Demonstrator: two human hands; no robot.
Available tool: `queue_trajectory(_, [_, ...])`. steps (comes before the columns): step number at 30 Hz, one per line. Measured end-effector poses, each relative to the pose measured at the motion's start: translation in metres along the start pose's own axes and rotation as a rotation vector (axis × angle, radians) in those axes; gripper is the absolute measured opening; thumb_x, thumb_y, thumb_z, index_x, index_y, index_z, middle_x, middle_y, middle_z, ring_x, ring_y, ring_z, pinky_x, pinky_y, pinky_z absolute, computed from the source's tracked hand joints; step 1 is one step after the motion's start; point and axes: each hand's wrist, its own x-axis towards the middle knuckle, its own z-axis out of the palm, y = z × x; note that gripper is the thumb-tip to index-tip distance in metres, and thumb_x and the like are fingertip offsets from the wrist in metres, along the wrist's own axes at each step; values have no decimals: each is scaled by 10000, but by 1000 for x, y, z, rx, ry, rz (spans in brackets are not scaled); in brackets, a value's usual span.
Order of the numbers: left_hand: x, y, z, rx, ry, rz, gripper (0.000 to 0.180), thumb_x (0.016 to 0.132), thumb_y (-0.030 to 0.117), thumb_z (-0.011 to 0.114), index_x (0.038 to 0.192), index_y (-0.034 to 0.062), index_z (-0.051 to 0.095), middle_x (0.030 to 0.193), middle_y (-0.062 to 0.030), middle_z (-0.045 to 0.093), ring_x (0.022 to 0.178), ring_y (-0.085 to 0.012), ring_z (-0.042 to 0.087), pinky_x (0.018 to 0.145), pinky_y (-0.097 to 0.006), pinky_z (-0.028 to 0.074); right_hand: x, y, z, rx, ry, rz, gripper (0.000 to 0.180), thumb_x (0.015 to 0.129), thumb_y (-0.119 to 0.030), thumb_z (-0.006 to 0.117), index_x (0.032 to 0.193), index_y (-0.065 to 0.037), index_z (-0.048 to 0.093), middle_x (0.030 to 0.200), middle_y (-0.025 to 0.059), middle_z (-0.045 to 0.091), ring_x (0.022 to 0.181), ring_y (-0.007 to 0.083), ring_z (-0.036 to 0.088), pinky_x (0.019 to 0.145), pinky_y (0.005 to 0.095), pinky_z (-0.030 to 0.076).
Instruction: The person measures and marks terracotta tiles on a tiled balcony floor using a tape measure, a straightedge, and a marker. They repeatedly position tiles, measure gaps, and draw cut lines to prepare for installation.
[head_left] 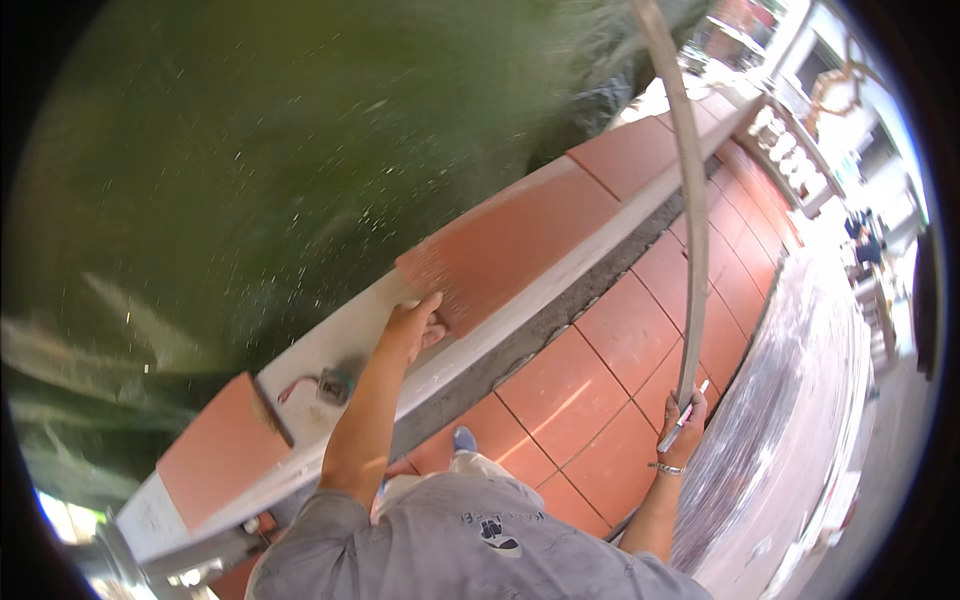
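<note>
My left hand (422,328) reaches to the near end of a terracotta tile (520,245) on a pale ledge. Its fingers are curled at the tile's edge, with the thumb toward the top face. On the right, my right hand (682,418) is closed around a long, narrow, greyish-brown strip (692,200) and a slim white-and-grey pen (676,428). The strip rises from the hand past the far end of the ledge. On the bare ledge near my left forearm lies a small grey-green object (334,386) with a red loop; its kind is unclear.
Green water (250,180) lies beyond the ledge (345,325). Another terracotta tile (225,450) sits on the ledge at left. Large terracotta floor tiles (600,400) run along a rough gap beside the ledge. Shiny plastic sheeting (750,440) borders them at right. A balustrade (790,155) stands far right.
</note>
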Motion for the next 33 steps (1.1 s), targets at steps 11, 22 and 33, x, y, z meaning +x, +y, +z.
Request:
queue_trajectory(11, [-92, -2, -5, -92, 38, 385, 504, 918, 224, 699, 1314, -58, 568, 1267, -143, 629, 1135, -213, 633, 880, -281, 527, 10, -8, 45, 217, -279, 62, 388, 935, 39, 620, 1305, 43, 503, 1217, 128, 571, 1070, 206, 613, 915, 319, 530])
queue_trajectory(22, [-139, -45, -119, 1250, 774, 372, 828, 765, 356, 783, 1450, 76, 411, 1354, -181, 541, 1281, -378, 506, 1050, -535, 413, 27, -53, 148, 214, -651, -484, 433, 921, -87, 686, 1302, 50, 532, 1337, 184, 594, 1219, 292, 582, 968, 349, 480])
queue_trajectory(33, [-210, -54, -98, 1022, 638, 628, 889, 780, 345, 766, 1499, 55, 331, 1284, -225, 563, 1200, -414, 555, 1041, -503, 427, 71, -146, 264, 4, -1015, -938, 498, 784, 26, 747, 1250, -4, 575, 1308, 229, 614, 1172, 404, 604, 961, 435, 491])
